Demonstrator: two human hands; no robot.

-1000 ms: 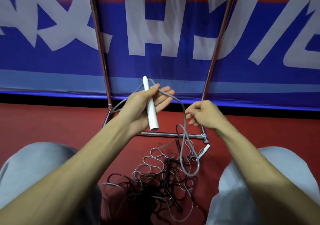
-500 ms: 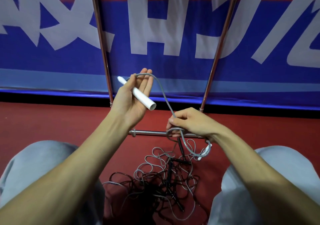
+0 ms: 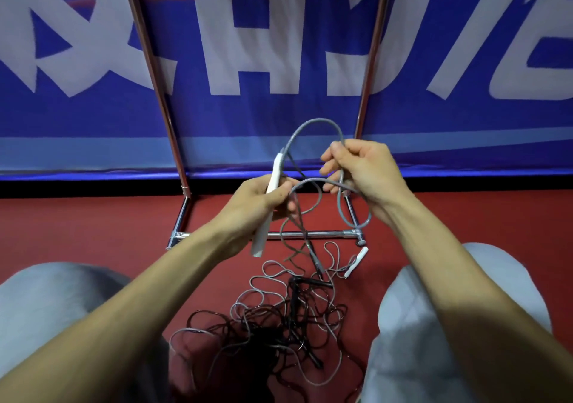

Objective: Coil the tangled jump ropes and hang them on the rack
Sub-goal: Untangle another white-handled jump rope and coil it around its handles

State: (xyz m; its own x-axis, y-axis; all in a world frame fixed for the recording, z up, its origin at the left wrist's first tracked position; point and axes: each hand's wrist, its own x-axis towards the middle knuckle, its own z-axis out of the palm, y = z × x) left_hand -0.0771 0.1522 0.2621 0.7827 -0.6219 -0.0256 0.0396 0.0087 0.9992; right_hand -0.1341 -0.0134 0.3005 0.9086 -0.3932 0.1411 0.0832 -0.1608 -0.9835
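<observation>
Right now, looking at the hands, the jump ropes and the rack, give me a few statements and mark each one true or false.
1. The left hand grips a white handle. True.
2. The right hand holds nothing. False: it pinches the grey rope, which arcs up between the hands.
3. A second white handle lies on the red floor. True.
4. Every rope hangs on the rack. False: a tangle of grey and black ropes lies on the floor.

Shiny metal rack (image 3: 322,234), matt red floor (image 3: 93,226).
</observation>
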